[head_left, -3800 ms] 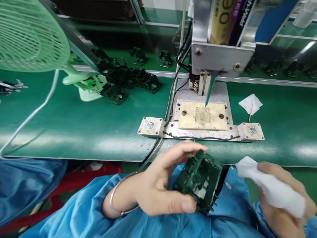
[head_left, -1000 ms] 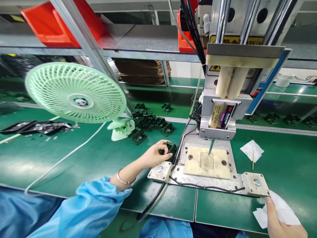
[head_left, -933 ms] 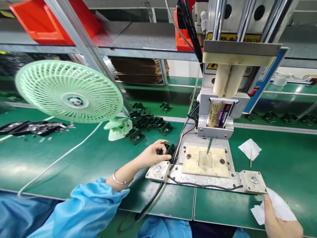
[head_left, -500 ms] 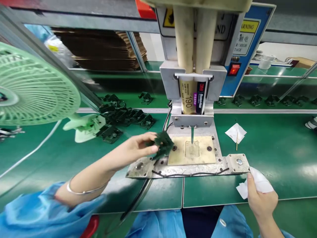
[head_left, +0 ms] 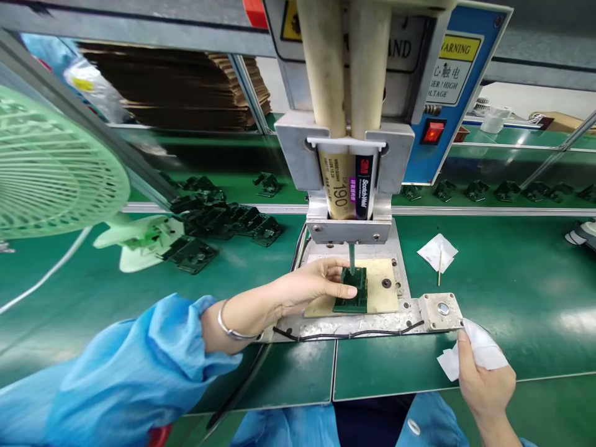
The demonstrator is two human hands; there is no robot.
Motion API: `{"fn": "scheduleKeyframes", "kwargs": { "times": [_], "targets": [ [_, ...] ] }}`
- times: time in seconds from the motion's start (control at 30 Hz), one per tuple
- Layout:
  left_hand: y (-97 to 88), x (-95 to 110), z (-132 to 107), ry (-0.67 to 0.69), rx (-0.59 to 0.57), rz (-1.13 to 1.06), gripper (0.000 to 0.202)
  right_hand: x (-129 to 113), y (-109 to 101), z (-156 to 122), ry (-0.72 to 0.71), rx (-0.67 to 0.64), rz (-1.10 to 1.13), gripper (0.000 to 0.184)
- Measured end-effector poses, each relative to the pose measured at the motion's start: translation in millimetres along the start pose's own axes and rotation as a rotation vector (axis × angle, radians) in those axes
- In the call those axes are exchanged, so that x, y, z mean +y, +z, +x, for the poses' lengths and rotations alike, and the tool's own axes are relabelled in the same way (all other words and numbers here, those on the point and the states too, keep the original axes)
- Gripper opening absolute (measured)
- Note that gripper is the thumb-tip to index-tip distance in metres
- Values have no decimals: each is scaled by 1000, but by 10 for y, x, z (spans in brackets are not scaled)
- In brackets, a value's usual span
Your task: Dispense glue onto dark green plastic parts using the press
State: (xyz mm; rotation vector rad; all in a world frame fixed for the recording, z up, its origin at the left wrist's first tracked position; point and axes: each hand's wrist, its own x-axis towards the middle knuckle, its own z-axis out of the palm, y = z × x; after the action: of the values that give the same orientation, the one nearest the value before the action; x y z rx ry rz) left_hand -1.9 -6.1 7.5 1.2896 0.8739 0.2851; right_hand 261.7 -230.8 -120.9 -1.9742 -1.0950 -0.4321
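Note:
My left hand (head_left: 321, 287) grips a dark green plastic part (head_left: 352, 301) by its left side, thumb in front and fingers behind. The part rests on or just over the cream fixture plate (head_left: 384, 298), directly below the thin dispensing nozzle (head_left: 352, 256). Whether the nozzle tip touches the part I cannot tell. Above it sits a two-barrel adhesive cartridge (head_left: 347, 183) clamped in a metal holder. At the right, my right hand (head_left: 487, 379) is closed on a white paper wipe (head_left: 482, 347), beside the metal block with a round button (head_left: 442, 309).
More dark parts lie piled at the left (head_left: 223, 214), next to a green fan (head_left: 56, 167). A row of similar parts (head_left: 477, 190) lines the back right. A white paper square (head_left: 437, 251) with a thin stick lies right of the blue machine housing (head_left: 459, 99).
My left hand has carried the dark green part rightward, from the plate's left edge to beneath the nozzle. My right hand still holds the wipe in about the same place.

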Motion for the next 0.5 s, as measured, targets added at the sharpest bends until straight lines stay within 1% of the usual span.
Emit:
{"fn": "scheduleKeyframes", "kwargs": {
  "times": [0.07,0.13,0.2,0.23,0.27,0.3,0.37,0.4,0.43,0.47,0.5],
  "targets": [
    [2,-30,56,77,38,15,56,8,5,0,10,-6,13,56],
    [11,-93,90,185,81,99,61,19,12,-8,23,0,27,58],
    [24,-168,97,263,147,262,63,27,14,-23,48,-5,49,58],
    [27,-200,88,279,183,358,65,28,10,-29,74,-7,64,58],
    [24,-225,68,285,220,452,70,26,3,-30,113,-16,85,58],
    [12,-242,36,288,255,532,81,20,-5,-22,171,-26,107,57],
    [-46,-254,-75,305,329,649,106,-7,-19,32,350,-43,140,54],
    [-94,-256,-154,322,381,691,113,-27,-19,81,452,-55,151,53],
    [-152,-262,-247,335,448,721,111,-53,-10,144,549,-69,159,52],
    [-220,-277,-351,330,528,728,103,-83,8,216,625,-83,175,52],
    [-292,-306,-459,310,613,706,90,-117,36,294,670,-100,206,53]
  ]
}}
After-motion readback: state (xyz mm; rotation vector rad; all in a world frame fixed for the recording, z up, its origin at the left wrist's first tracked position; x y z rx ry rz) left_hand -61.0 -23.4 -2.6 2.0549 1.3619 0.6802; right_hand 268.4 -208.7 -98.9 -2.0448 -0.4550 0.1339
